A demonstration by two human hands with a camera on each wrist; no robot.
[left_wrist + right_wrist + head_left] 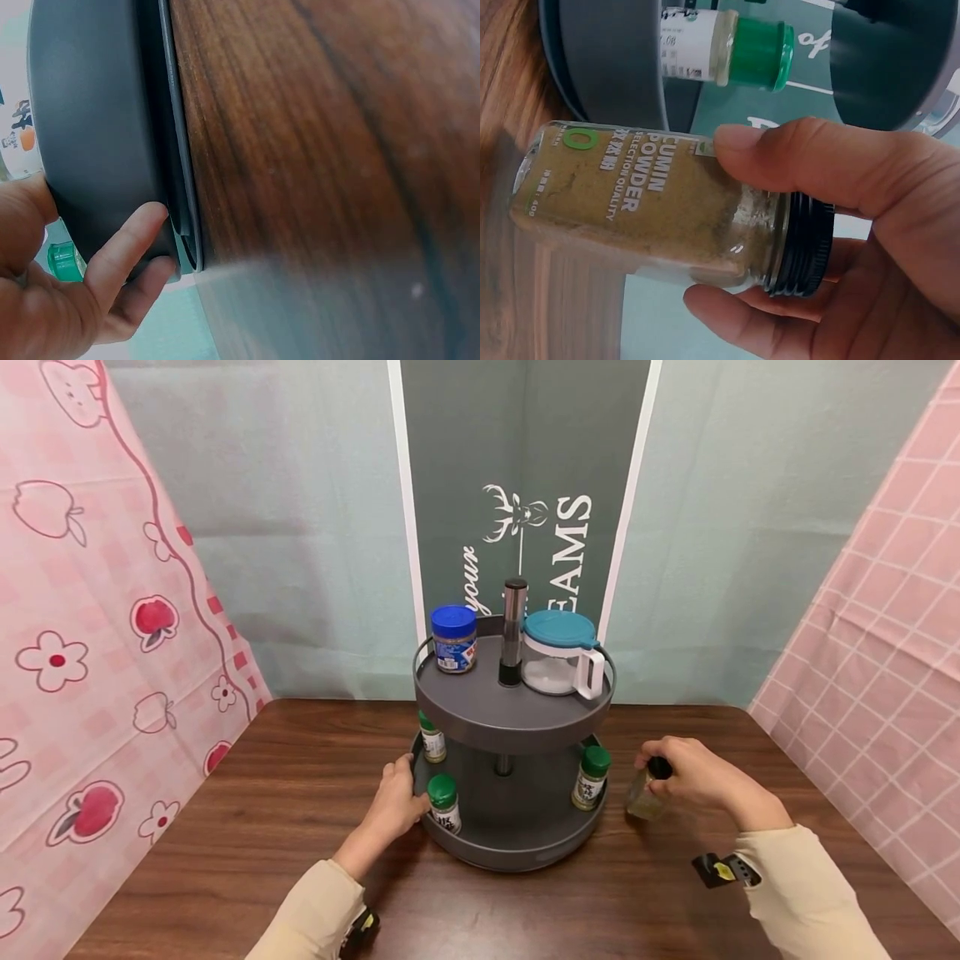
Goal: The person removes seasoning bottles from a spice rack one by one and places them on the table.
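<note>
Right hand (693, 772) fingers clamp a small, rigid, probably slippery glass cumin jar (652, 206) near its black lid; left hand (396, 802) fingers curl round the grey two-tier turntable's rim (517, 856).

Staged home-kitchen set: cloth backdrops (97, 610), spice carousel (513, 710), wooden table (262, 827).

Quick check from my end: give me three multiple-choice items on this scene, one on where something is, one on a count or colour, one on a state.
1. Where is the cumin jar?
A. top tier
B. bottom tier
C. on the table, right of the rack

2. How many green-capped bottles stand on the bottom tier?
A. one
B. three
C. five

3. What is the left hand doing?
A. gripping the bottom tier's rim
B. hanging free
C. holding a lid

Answers:
1 C, the right hand holds it there.
2 B, head view shows three.
3 A, fingers curl on the rim.
</note>
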